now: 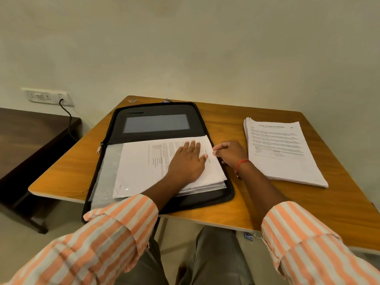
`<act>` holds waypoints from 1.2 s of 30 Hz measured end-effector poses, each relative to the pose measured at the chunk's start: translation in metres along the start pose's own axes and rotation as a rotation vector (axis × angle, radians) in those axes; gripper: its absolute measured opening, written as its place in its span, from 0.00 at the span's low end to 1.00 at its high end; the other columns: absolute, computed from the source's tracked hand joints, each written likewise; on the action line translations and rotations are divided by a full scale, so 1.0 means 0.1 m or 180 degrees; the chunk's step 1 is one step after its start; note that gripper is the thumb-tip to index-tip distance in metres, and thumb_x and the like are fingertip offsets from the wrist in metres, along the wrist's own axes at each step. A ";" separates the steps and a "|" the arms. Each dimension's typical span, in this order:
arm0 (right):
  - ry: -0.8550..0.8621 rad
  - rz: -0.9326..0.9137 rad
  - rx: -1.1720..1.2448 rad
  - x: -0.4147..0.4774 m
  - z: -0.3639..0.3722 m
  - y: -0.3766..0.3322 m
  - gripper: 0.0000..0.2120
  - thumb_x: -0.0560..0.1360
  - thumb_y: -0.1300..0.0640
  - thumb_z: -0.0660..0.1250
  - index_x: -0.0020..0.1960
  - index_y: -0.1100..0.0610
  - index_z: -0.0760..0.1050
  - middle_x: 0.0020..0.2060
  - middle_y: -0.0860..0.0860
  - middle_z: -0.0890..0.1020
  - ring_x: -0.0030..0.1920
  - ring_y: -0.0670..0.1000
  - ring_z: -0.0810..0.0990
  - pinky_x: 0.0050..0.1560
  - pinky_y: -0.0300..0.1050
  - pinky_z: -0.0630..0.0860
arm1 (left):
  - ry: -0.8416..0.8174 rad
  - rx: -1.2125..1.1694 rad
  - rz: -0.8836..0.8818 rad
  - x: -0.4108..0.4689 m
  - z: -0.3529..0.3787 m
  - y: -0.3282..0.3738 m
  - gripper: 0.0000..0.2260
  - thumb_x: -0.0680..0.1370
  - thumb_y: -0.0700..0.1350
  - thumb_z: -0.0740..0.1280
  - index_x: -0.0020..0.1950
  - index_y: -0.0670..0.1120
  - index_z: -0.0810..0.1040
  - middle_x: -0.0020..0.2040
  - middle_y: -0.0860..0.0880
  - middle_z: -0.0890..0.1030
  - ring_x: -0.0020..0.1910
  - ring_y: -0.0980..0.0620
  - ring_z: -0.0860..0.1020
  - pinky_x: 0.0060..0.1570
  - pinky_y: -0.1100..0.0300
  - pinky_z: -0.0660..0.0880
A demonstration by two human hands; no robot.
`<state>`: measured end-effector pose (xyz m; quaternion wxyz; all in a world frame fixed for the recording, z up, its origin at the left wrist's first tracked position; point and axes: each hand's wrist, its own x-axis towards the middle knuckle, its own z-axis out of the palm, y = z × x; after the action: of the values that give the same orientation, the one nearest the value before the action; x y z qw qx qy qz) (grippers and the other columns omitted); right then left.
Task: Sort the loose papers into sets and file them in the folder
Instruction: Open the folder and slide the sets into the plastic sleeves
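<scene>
— Where's the set?
— Sheets [144,165] lie in the open folder [156,109]. My left hand [186,161] presses them flat, fingers [192,145] straight, so nothing slides. My right hand [231,154] meets their edge; I cannot tell its grip. The stack [281,153] waits on the tabletop [267,202].

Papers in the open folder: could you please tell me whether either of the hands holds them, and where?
The left hand only presses flat on the papers. The right hand touches their right edge; whether it pinches cannot be told.
</scene>
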<state>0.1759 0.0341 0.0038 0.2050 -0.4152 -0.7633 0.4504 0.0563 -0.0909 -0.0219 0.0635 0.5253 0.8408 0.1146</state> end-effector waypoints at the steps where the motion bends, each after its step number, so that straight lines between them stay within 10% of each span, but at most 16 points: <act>1: -0.0062 0.0026 0.0055 -0.01 0.02 -0.01 0.07 0.76 0.60 0.71 0.46 0.50 0.85 0.48 0.48 0.85 0.51 0.51 0.82 0.53 0.47 0.81 | 0.0030 -0.0031 0.0012 0.00 -0.01 0.00 0.29 0.85 0.60 0.43 0.83 0.47 0.47 0.83 0.47 0.47 0.82 0.47 0.45 0.79 0.50 0.43; 14: -0.0166 0.0144 -0.0869 0.05 0.29 -0.14 0.16 0.82 0.61 0.60 0.62 0.47 0.82 0.65 0.54 0.67 0.66 0.60 0.66 0.71 0.54 0.69 | 0.0152 -0.0329 0.0193 -0.07 -0.05 -0.09 0.26 0.87 0.55 0.45 0.83 0.46 0.54 0.83 0.46 0.54 0.82 0.47 0.50 0.79 0.52 0.46; 22: -0.0143 -0.0393 -0.0072 -0.06 0.24 -0.07 0.15 0.81 0.64 0.60 0.55 0.52 0.84 0.57 0.52 0.82 0.60 0.54 0.79 0.64 0.52 0.77 | 0.0435 -0.1274 0.0261 -0.23 -0.26 -0.07 0.18 0.85 0.54 0.58 0.73 0.51 0.72 0.73 0.49 0.73 0.72 0.49 0.70 0.70 0.52 0.64; 29: -0.0612 -0.1046 -0.0496 -0.18 0.04 0.12 0.26 0.80 0.72 0.59 0.65 0.45 0.77 0.66 0.49 0.71 0.69 0.49 0.68 0.71 0.44 0.67 | -0.0239 -0.0394 0.0985 -0.59 -0.40 -0.39 0.35 0.69 0.74 0.68 0.71 0.58 0.70 0.73 0.57 0.70 0.69 0.55 0.68 0.68 0.55 0.66; 36: -0.0418 -0.1229 -0.0274 -0.29 0.03 -0.01 0.18 0.78 0.69 0.65 0.58 0.49 0.83 0.61 0.48 0.75 0.66 0.49 0.73 0.70 0.46 0.71 | -0.0147 -0.0704 0.0907 -0.70 -0.41 -0.37 0.25 0.75 0.66 0.69 0.68 0.57 0.74 0.71 0.57 0.73 0.68 0.56 0.70 0.64 0.60 0.67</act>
<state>0.1903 0.0090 0.0048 0.2193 -0.2393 -0.8590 0.3958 0.0459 -0.1744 0.0069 0.1233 0.6314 0.7385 0.2021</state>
